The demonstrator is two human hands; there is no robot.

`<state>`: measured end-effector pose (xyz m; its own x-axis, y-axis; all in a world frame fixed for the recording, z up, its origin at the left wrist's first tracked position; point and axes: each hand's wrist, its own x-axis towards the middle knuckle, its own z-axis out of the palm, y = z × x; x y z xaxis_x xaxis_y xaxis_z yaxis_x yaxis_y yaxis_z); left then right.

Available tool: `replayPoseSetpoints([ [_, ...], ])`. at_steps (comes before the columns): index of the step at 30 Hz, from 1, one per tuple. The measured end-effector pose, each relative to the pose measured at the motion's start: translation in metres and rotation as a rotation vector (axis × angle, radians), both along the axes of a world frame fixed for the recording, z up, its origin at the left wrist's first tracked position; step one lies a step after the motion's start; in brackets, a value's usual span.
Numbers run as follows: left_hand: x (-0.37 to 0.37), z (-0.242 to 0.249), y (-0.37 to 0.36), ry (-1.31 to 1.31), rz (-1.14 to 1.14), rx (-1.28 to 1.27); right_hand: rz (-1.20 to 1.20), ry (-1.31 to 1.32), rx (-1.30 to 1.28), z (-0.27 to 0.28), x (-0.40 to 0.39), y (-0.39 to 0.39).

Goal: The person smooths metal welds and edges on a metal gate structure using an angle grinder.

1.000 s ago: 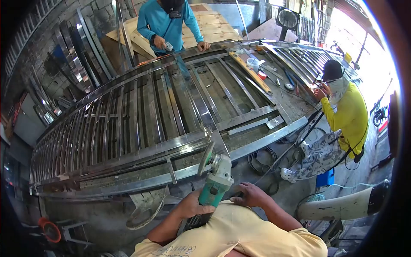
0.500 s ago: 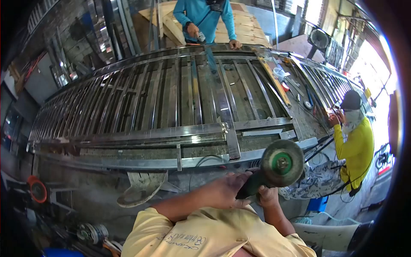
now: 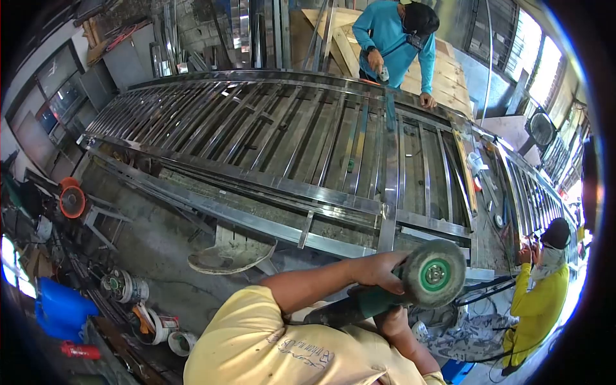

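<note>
Here, the left hand [image 3: 378, 269] is wrapped around the head of the angle grinder [image 3: 385, 295], fingers shut on it just behind the disc [image 3: 434, 274]. The right hand [image 3: 391, 319] sits under the green body; its grip cannot be seen. The grinder is held in the air near the edge of the steel gate frame [image 3: 308, 160].

bright daylight from right openings, blown-out glare; strong fisheye distortion, dark vignetted corners.

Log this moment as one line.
left hand: on grinder | right hand: under grinder body | disc: off gate | two co-workers at gate
</note>
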<state>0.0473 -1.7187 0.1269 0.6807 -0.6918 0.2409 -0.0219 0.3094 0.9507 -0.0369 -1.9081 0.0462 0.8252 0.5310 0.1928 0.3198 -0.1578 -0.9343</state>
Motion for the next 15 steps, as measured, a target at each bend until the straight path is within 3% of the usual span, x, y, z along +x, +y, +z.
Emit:
replayPoseSetpoints([
  [2, -0.014, -0.011, 0.008, 0.14, 0.064, -0.011, 0.037, 0.146, -0.012, 0.013, -0.004, -0.005],
  [3, -0.026, -0.003, 0.013, 0.283, 0.097, -0.139, 0.046, 0.25, -0.013, 0.023, -0.006, -0.005],
  [6, -0.024, -0.043, 0.02, 0.276, 0.181, -0.186, 0.085, 0.352, -0.16, 0.049, 0.001, 0.008],
  [9, -0.046, 0.0, 0.044, 0.394, 0.226, -0.108, 0.155, 0.508, -0.12, 0.052, 0.002, 0.021],
  [12, -0.046, -0.041, 0.058, 0.295, 0.326, 0.061, 0.229, 0.525, -0.11, 0.058, 0.0, 0.042],
  [15, -0.048, -0.09, 0.083, 0.43, 0.319, -0.061, 0.226, 0.379, 0.053, 0.065, 0.001, 0.061],
])
